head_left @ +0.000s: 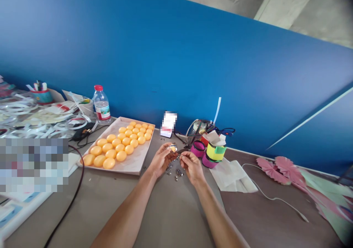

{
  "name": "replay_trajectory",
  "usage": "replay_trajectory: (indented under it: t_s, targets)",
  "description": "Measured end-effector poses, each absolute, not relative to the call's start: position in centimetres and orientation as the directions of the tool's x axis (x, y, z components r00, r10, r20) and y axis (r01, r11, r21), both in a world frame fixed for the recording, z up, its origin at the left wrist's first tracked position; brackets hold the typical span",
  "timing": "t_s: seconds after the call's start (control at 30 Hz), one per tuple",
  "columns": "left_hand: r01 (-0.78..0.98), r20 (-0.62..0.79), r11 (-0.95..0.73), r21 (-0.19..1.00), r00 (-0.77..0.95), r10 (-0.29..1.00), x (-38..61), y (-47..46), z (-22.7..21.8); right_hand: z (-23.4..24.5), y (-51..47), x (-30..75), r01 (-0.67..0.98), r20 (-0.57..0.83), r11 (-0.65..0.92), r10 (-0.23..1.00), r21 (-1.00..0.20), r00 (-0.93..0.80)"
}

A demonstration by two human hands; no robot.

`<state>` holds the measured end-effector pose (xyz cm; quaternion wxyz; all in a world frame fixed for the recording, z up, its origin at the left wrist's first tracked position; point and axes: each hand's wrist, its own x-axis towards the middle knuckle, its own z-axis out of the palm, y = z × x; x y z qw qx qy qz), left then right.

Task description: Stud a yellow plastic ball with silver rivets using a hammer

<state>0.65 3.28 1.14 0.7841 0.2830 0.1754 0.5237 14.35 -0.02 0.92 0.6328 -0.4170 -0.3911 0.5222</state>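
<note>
Over the grey tabletop, my left hand [161, 160] is closed on a small shiny piece with silver and yellow parts [173, 148], too small to name. My right hand [192, 166] faces it a short way off, thumb and fingertips pinched together. What that pinch holds, if anything, I cannot make out. Small shiny metal pieces [179, 172] lie scattered on the table between and below the hands. Just beyond my right fingers are a magenta round container [198, 149] and a yellow one [216, 152].
Left of my hands, a shallow white tray [129, 169] carries several orange balls [121, 156]. Behind it stands a water bottle [102, 106]. A phone [168, 124] leans near the blue partition [176, 56]. White paper [234, 178], a pale cable [271, 197] and pink pleated pieces [286, 169] lie rightward.
</note>
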Motion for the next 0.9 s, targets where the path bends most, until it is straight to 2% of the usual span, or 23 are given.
replay_trajectory:
  t_s: [0.27, 0.6, 0.8, 0.9]
  targets:
    - [-0.704, 0.018, 0.304, 0.642, 0.409, 0.912, 0.83, 3.07, 1.14, 0.98, -0.08, 13.87, -0.352, 0.092, 0.134, 0.987, -0.926, 0.135]
    - [-0.659, 0.022, 0.29, 0.694, 0.422, 0.906, 0.92, 3.17, 0.89, 0.62, 0.24, 13.93, -0.297, 0.11, 0.17, 0.972, -0.94, 0.208]
    - [-0.638, 0.041, 0.295, 0.711, 0.456, 0.889, 0.9, 3.38, 0.39, 0.64, 0.13, 13.85, -0.195, 0.128, 0.177, 0.962, -0.965, 0.242]
    - [-0.634, 0.042, 0.306, 0.71, 0.472, 0.881, 0.92, 3.36, 0.34, 0.89, 0.0, 13.81, -0.211, 0.113, 0.162, 0.967, -0.964, 0.227]
